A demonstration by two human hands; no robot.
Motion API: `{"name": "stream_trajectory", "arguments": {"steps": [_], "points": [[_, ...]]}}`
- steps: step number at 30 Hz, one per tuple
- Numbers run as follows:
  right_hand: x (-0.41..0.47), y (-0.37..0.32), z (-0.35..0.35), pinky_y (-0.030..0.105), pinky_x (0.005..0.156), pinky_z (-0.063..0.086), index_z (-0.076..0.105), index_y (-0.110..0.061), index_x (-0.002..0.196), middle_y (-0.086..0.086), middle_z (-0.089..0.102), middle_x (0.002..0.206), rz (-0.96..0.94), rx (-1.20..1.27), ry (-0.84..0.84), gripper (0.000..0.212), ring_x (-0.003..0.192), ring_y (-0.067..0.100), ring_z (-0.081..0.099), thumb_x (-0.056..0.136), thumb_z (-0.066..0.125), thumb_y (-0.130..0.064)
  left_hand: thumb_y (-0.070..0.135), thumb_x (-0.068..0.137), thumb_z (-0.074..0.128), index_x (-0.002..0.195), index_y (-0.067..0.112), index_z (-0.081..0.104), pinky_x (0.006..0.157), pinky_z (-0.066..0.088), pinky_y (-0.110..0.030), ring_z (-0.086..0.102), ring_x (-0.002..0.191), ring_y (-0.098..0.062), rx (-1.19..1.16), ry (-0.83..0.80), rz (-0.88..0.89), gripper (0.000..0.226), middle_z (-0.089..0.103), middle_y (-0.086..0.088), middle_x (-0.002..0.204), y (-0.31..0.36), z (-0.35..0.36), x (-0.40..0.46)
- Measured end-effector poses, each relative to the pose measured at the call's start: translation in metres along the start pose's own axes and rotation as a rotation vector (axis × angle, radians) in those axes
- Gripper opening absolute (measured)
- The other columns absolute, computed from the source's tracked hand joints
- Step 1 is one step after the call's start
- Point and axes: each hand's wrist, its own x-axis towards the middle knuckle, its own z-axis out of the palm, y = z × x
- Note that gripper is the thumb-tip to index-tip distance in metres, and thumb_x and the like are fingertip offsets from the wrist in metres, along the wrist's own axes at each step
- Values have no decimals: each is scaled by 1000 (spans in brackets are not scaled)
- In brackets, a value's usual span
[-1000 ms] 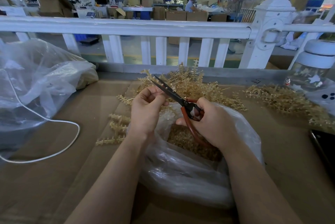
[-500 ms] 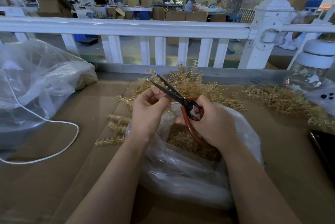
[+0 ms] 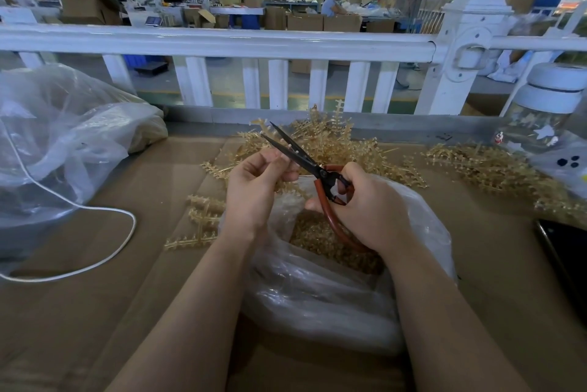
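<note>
- Scissors (image 3: 305,160) with dark blades and red-brown handles sit in the right hand (image 3: 371,210), whose fingers are curled through and round the handles. The blades point up and to the left and stand a little apart in a narrow V.
- The left hand (image 3: 254,188) is raised just beside the blades, thumb and fingertips pinched together on a thin pale strip (image 3: 286,155). The strip lies at the blades, and most of it is hidden by the fingers.
- The two hands are close together, above the mouth of a clear bag (image 3: 317,296) lying on the cardboard tabletop (image 3: 95,312) in front of the person.
- Inside the bag there is a layer of small tan bits (image 3: 311,233), partly covered by the right hand.
- Behind the hands is a heap of tan plastic branches (image 3: 330,140). A second heap (image 3: 495,169) spreads out to the right, and a few loose branches (image 3: 203,217) lie just left of the bag.
- A big crumpled plastic sack (image 3: 57,137) fills the left side, with a white cord (image 3: 104,260) looping from it across the cardboard.
- On the far right stand a jar with a white lid (image 3: 549,106) and, nearer, a flat dark slab (image 3: 568,258) at the table edge.
- A white railing (image 3: 222,42) runs along the back of the table. Beyond it, a worker (image 3: 332,2) stands among cardboard boxes.
</note>
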Motion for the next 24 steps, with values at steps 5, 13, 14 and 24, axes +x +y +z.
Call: {"name": "stream_trajectory", "arguments": {"steps": [5,13,14,24], "points": [[-1,1,0,19,47,35,37,-34,76,-16,53,61,-1,5,-6,65,56,-2,52,61,44,-96,7,90,67,85,3,71,71,52,-23,63,68,-14,-18,31,-42,8,69,-8,73,-2,-2,2],[-1,2,2,13,44,28,35,-37,72,-18,49,57,-32,-1,27,61,51,-3,49,63,43,-97,4,87,67,82,5,73,72,51,-26,62,67,-16,-49,49,-70,8,69,-10,75,0,-1,2],[-1,1,1,14,42,28,33,-39,72,-18,48,56,-42,5,36,60,51,-3,49,64,40,-98,3,86,67,80,5,73,71,51,-25,62,67,-16,-52,51,-72,9,70,-9,74,1,-1,1],[-1,2,3,9,55,42,36,-37,79,-21,45,56,-74,3,90,57,53,-6,51,68,49,-91,-1,83,68,78,-4,71,66,51,-21,59,62,-15,7,50,-54,6,66,-13,70,0,1,1]]}}
